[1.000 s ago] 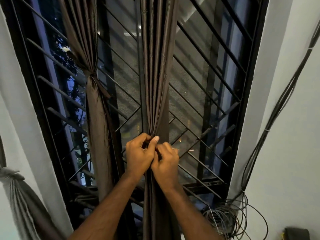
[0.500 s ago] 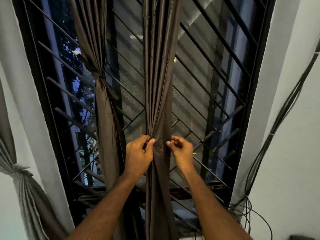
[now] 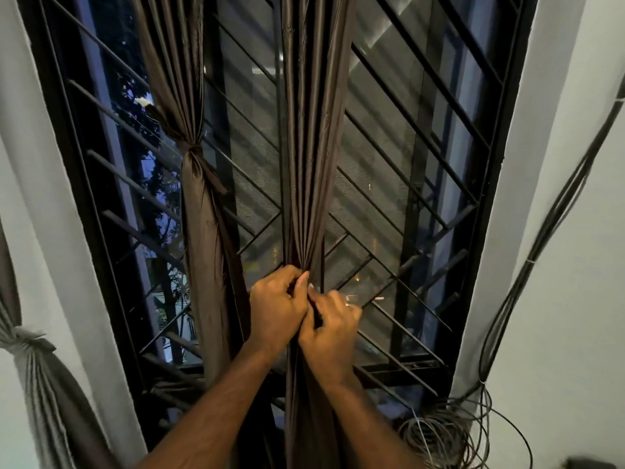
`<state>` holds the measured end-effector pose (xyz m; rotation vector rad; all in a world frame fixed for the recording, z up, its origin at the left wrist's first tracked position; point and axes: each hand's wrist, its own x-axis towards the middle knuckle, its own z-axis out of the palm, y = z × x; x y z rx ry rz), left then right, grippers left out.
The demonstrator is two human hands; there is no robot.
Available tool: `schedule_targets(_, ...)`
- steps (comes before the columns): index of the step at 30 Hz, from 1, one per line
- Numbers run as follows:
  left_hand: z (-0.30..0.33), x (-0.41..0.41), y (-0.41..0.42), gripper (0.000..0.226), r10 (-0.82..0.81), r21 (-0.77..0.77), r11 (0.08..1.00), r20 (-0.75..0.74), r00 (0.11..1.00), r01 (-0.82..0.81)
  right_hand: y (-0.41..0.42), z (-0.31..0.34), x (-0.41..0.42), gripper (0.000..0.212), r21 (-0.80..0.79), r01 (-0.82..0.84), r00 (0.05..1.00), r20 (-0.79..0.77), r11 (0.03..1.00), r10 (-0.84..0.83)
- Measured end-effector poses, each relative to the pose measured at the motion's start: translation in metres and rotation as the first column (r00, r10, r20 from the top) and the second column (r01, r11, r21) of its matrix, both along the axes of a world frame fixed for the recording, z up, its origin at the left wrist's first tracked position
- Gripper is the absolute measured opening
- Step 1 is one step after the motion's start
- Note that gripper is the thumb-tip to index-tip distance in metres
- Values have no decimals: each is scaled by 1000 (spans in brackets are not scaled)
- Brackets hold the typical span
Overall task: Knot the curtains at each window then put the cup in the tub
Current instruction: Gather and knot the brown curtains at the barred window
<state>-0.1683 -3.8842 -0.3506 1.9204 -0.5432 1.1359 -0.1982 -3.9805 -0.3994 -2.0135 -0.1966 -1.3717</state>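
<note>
Black-barred window (image 3: 422,184) fills the background, white walls either side. Middle brown curtain (image 3: 309,147) hangs gathered; left hand (image 3: 275,309) and right hand (image 3: 329,328) touch each other, fingers curled, pinching its bunched folds. Knotted curtain (image 3: 199,211) hangs just left. Coiled cables (image 3: 449,434) lie lower right.

curtain (image 3: 313,130): top cropped | fingertips (image 3: 297,269): buried in folds

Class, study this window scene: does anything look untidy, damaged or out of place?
Yes. A tangled coil of thin grey cable lies heaped at the window's lower right corner, strands trailing loosely. Black cables hang loosely down the white wall. Otherwise nothing looks damaged; both hands simply gather the brown middle curtain.
</note>
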Motion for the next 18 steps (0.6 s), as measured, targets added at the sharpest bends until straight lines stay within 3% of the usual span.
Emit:
schedule_targets(7,-3,1,9,28,-147,-117,983,-51,988,140,7,4,7,18,-78,-45,999,-21,996,44)
schedule_targets(9,-2,4,16,21,-151,-133,981,-59,987,142,4,2,10,26,-46,-221,975,-39,974,220)
schedule_targets(11,-1,8,24,16,-175,-163,974,-93,980,158,-2,3,10,31,180,-466,877,-33,866,479)
schedule_targets(12,0,9,28,15,-198,-171,969,-120,973,176,-5,5,11,32,315,-500,848,-11,806,530)
schedule_targets(15,1,8,34,12,-359,-212,926,-233,904,313,-19,9,26,37,602,-400,842,-58,691,537)
schedule_targets(18,1,5,35,13,-507,-269,859,-320,801,436,-27,14,43,40,677,-423,723,-148,602,674)
